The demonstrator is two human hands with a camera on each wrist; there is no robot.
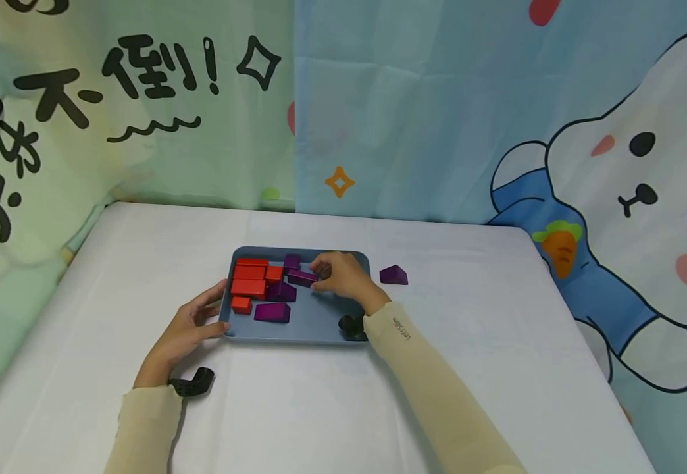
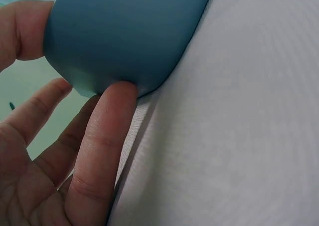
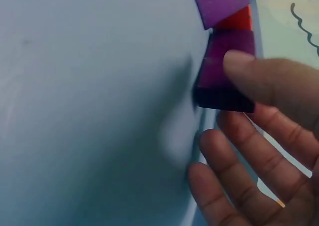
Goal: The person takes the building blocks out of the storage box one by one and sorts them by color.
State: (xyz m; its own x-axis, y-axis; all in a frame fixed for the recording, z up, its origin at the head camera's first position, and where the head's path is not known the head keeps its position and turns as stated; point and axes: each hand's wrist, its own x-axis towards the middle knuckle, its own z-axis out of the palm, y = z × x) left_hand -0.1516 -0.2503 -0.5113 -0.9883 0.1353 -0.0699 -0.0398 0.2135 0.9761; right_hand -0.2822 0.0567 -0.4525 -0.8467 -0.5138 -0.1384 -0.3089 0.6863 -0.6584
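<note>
A blue-grey tray [image 1: 320, 332] lies on the table with red blocks [image 1: 249, 288] grouped at its left and purple blocks [image 1: 272, 312] beside them. At the tray's left side, my left hand [image 1: 192, 322] grips the rim, thumb at the near corner. The left wrist view shows its fingers [image 2: 102, 151] against the tray's outer wall [image 2: 124, 41]. Over the tray's far part, my right hand [image 1: 343, 278] pinches a purple block [image 1: 303, 278] near another purple block [image 1: 292, 261]. In the right wrist view the thumb presses on that block's face; the other fingers are spread below.
One purple block [image 1: 393, 275] sits outside the tray, to its right on the white tablecloth [image 1: 296, 408]. Printed cloth [image 1: 391, 131] hangs behind the table. Black wrist devices [image 1: 194, 382] are worn on both wrists.
</note>
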